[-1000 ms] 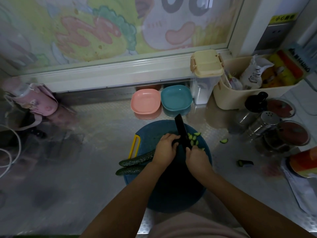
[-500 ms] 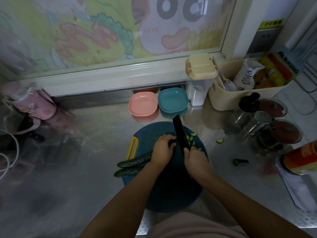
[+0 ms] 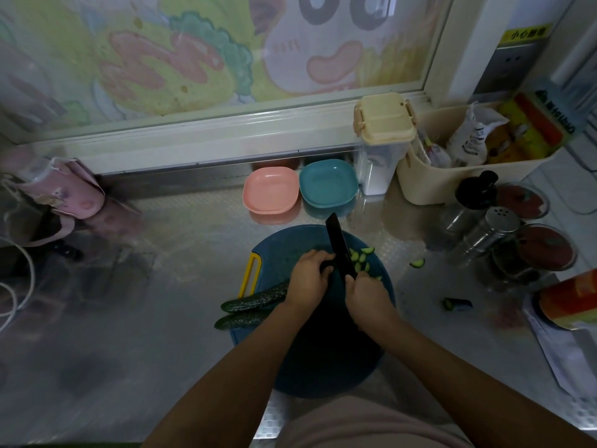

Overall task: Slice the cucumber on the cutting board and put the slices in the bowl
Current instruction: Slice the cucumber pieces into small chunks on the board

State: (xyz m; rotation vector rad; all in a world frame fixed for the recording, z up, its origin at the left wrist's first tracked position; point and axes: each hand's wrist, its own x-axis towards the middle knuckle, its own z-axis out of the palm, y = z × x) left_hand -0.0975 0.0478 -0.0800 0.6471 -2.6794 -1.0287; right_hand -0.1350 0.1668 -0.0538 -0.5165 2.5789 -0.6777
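A shiny metal table runs under a cartoon-painted window. At lower centre, on the round blue cutting board, the left hand curls over the cucumber and the right hand grips the black knife. Slices lie just right of the blade, and a pink bowl and a teal bowl sit above the board.

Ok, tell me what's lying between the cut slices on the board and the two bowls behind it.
Only the knife blade, held by the right hand: it crosses the line from the slices to the pink bowl. The way to the teal bowl looks open.
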